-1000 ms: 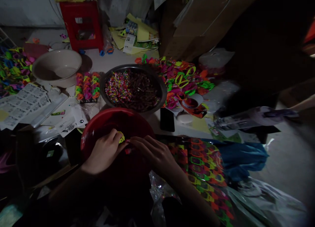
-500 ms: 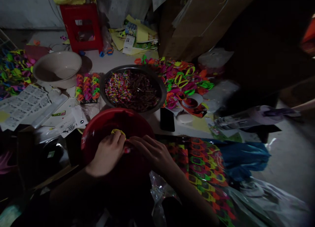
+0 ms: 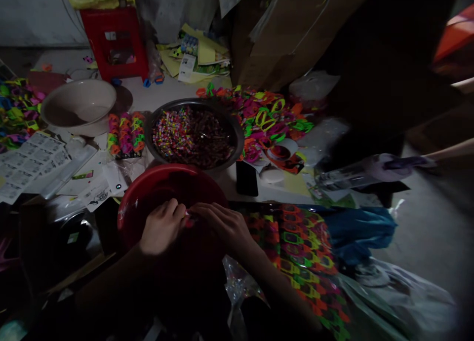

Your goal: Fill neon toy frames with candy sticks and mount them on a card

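Observation:
My left hand (image 3: pixel 163 227) and my right hand (image 3: pixel 225 227) meet over a red plastic basin (image 3: pixel 129 193), with their fingers closed. Between the fingertips shows a small pink-and-white piece (image 3: pixel 187 214), too dark and small to name. Just beyond the basin stands a metal bowl (image 3: pixel 240 143) holding small wrapped sweets (image 3: pixel 174 133) on its left side and darker brown pieces on its right. Right of that bowl lies a heap of bright plastic toy watches (image 3: pixel 266 121). The inside of the basin below my hands is dark.
A cream bowl (image 3: pixel 79 101) and a pack of coloured toys (image 3: pixel 126 133) are at the left, near printed sheets (image 3: pixel 33 158). A red stool (image 3: pixel 114 45) and a cardboard box (image 3: pixel 277 50) stand behind. A black phone (image 3: pixel 247 179) and bagged toy watches (image 3: pixel 296 247) lie to the right.
The yellow loop that showed at my left fingertips is out of sight now. My hands stay together over the basin, and the whole view has shifted slightly.

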The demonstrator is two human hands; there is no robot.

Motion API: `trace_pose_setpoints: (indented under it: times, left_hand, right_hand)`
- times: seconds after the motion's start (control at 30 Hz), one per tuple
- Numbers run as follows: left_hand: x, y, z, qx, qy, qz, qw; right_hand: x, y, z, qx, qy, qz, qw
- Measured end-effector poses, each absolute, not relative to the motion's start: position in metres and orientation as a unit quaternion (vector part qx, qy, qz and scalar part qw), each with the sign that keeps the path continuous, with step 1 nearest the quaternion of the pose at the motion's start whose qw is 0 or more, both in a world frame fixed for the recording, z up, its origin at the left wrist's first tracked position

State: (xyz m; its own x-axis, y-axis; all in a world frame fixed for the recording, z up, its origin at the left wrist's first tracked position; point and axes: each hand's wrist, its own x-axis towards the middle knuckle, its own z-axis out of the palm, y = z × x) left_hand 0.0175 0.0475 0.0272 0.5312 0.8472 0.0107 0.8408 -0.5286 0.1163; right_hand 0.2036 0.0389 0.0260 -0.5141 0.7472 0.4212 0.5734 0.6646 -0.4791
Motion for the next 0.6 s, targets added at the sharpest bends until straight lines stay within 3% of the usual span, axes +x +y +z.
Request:
trace_pose_setpoints:
  times: [0.2, 0.3, 0.37, 0.5, 0.6]
  left_hand:
    - [0.021, 0.058, 0.006, 0.85, 0.51, -0.001, 0.13]
    - [0.007, 0.066, 0.002, 0.832, 0.528, 0.048, 0.162]
    - [-0.004, 0.072, -0.008, 0.808, 0.543, 0.06, 0.22]
    - [-0.013, 0.079, -0.052, 0.762, 0.551, 0.034, 0.34]
    - [-0.004, 0.075, -0.085, 0.762, 0.523, 0.028, 0.381]
  right_hand:
    - [0.224, 0.065, 0.02, -0.427, -0.852, 0.278, 0.12]
    - [0.259, 0.079, 0.024, -0.465, -0.822, 0.309, 0.115]
    - [0.287, 0.091, 0.028, -0.536, -0.78, 0.259, 0.194]
    - [0.341, 0.115, 0.027, -0.68, -0.504, -0.01, 0.532]
    - [0.359, 0.119, 0.019, -0.67, -0.396, 0.003, 0.628]
